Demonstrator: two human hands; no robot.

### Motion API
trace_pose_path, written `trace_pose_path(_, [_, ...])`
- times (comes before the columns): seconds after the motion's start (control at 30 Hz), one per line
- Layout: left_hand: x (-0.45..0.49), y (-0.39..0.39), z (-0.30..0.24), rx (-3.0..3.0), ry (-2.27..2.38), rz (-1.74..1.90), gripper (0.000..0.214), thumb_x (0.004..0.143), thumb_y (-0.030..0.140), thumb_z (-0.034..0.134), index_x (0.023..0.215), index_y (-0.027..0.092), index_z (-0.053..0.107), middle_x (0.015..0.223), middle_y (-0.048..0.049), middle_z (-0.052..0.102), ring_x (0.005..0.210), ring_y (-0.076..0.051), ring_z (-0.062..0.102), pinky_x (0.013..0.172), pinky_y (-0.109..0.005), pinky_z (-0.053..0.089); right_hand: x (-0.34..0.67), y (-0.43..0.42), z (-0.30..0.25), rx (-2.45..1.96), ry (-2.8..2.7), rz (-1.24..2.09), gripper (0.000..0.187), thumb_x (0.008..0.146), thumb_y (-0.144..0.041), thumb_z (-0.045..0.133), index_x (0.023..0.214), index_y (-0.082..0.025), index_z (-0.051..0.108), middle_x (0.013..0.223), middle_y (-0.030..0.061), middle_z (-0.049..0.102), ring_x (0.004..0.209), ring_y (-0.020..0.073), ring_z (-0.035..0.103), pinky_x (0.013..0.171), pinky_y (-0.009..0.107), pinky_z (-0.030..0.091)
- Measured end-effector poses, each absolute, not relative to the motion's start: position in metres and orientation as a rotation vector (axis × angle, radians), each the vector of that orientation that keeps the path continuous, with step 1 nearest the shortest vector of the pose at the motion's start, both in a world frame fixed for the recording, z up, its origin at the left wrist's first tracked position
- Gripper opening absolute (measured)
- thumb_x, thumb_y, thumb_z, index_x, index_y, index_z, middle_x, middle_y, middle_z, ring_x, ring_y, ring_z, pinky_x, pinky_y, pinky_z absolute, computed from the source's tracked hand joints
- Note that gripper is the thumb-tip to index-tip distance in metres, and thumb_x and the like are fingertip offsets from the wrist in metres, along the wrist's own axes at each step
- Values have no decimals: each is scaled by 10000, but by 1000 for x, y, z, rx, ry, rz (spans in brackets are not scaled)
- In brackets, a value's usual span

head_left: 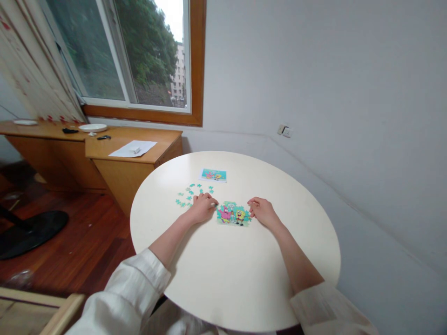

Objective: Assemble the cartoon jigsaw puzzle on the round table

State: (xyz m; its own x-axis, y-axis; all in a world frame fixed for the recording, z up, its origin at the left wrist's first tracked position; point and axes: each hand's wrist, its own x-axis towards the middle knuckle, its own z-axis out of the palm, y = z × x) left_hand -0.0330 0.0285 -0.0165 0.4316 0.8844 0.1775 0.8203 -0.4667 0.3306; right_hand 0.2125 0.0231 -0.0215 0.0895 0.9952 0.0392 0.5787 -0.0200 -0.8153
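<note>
A partly joined jigsaw puzzle (232,215) with pink, pale and yellow cartoon figures on teal lies flat on the round white table (237,270). At its upper left edge is my left hand (203,207), thumb and fingertips pinched together. Whatever is between them is too small to make out. My right hand (263,211) rests by the puzzle's right edge with its fingers bent and the fingertips apart, and I see nothing held there. Loose teal puzzle pieces (189,197) are scattered beyond and left of my left hand, some partly hidden by it.
A picture card (213,175) with similar figures lies farther back on the table. To the left, a wooden cabinet (167,142) bears a paper sheet (131,149) and a white plate (92,127). A black round base (35,234) stands on the floor; a wall is close on the right.
</note>
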Motion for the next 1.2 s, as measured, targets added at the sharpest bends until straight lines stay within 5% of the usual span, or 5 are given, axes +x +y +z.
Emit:
trace_pose_path(0.7, [-33,35,-21,2344,1560,580,122,773,167,487,878,181,546,840,-47,652,856,-224,573,842,-376,318,216,26,-27,-1651,-1601,749,154,780,-254,468,731,-172,589,563,-12,576,453,107,555,478,216,423])
trace_pose_path(1.2, [-68,56,-12,2023,2005,811,277,798,107,394,886,183,645,965,-83,678,961,-251,583,855,-413,328,221,30,-34,-1639,-1653,727,169,773,-285,470,745,-174,595,572,-12,589,463,114,560,491,227,425])
